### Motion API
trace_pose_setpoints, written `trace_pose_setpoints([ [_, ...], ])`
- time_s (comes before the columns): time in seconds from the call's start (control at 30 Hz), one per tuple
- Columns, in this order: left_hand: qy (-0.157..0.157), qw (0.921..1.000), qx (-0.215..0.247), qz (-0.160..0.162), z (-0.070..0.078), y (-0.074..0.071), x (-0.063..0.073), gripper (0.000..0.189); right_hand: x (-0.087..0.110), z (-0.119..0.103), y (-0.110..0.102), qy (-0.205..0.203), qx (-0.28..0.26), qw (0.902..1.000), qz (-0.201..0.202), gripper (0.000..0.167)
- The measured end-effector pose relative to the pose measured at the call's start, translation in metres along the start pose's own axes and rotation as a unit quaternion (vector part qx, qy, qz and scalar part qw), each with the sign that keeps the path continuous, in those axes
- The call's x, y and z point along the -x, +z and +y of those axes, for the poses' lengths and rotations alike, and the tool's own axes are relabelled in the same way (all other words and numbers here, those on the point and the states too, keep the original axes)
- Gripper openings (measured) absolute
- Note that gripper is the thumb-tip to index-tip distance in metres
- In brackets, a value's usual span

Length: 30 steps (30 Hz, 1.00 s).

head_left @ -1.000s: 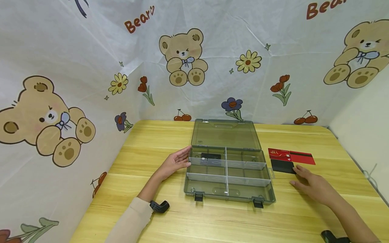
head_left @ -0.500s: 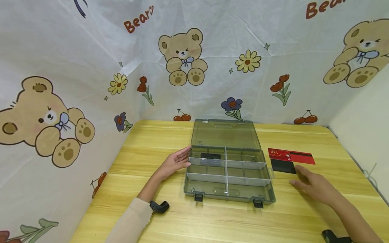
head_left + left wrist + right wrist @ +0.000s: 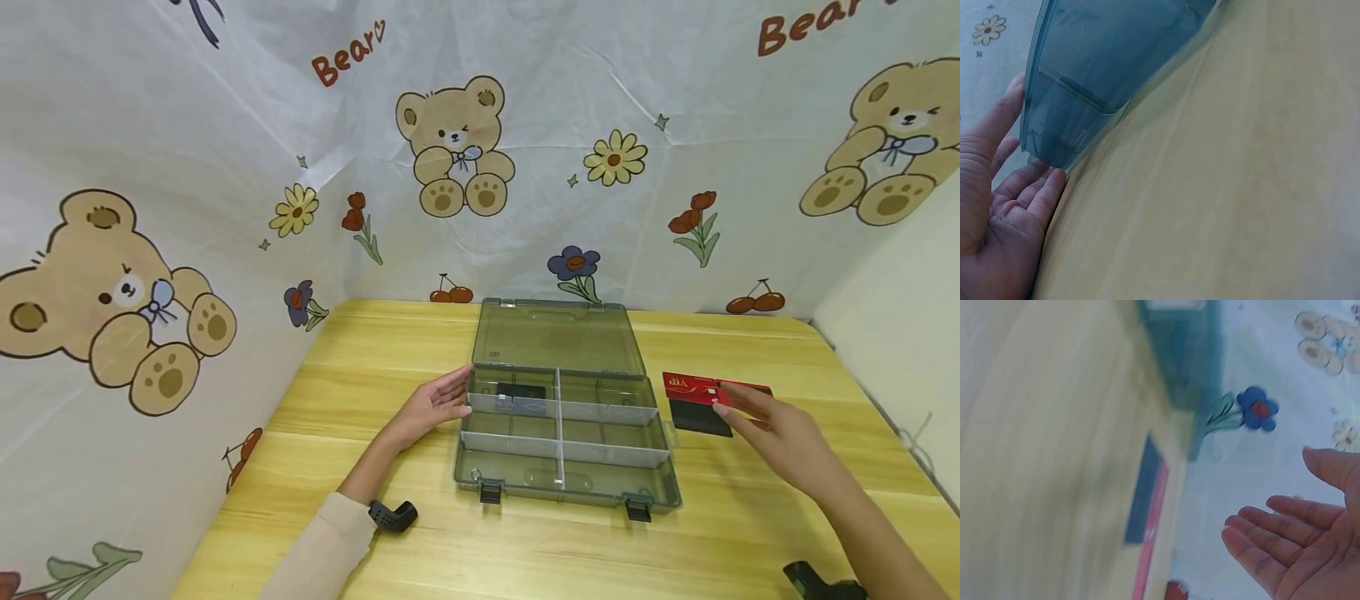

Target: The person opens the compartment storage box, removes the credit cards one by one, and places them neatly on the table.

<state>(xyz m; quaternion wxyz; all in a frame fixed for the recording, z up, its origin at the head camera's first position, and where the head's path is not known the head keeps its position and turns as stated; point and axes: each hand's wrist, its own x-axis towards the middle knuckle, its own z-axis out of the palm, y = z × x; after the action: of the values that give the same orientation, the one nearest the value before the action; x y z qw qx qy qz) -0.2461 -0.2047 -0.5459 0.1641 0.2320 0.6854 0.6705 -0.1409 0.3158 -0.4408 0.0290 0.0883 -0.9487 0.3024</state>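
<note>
A translucent grey-green compartment box point(image 3: 512, 462) lies on the table with its lid point(image 3: 558, 337) laid back. My left hand point(image 3: 429, 410) touches the box's left side with extended fingers; the left wrist view shows the fingertips at its corner. Inside the back left compartment lies a dark flat object point(image 3: 521, 393). Right of the box are a red VIP card point(image 3: 684, 385), a second red card point(image 3: 763, 390) with a dark stripe, mostly covered from view, and a black card point(image 3: 697, 417). My right hand point(image 3: 787, 437) hovers over the cards, holding nothing; its fingers point(image 3: 1266, 550) look loosely extended in the right wrist view.
White dividers point(image 3: 517, 446) split the box into several compartments. Two dark latches point(image 3: 491, 492) stick out at its front edge. Behind the wooden table point(image 3: 375, 333) hangs a white cloth point(image 3: 525, 167) printed with bears and flowers. A pale wall point(image 3: 900, 333) rises on the right.
My right hand has lifted from beside the black card and moved up over the cards, hiding part of the red ones. The cards, box and left hand stay in place.
</note>
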Motion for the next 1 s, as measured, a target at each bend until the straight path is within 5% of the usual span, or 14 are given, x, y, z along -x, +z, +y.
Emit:
trace_pose_setpoints([
  [0.4, 0.006, 1.0000, -0.002, -0.002, -0.001, 0.000, 0.000, 0.075, -0.016, -0.058, 0.006, -0.009, -0.093, 0.9952, -0.029, 0.053],
  [0.7, 0.006, 0.9999, -0.009, 0.003, 0.001, 0.000, 0.000, 0.074, -0.033, -0.086, 0.013, -0.014, -0.203, 0.9761, -0.076, 0.054],
  [1.0, 0.005, 1.0000, -0.004, 0.003, 0.000, 0.000, 0.001, 0.074, -0.050, -0.106, 0.018, -0.029, -0.297, 0.9455, -0.131, 0.053],
])
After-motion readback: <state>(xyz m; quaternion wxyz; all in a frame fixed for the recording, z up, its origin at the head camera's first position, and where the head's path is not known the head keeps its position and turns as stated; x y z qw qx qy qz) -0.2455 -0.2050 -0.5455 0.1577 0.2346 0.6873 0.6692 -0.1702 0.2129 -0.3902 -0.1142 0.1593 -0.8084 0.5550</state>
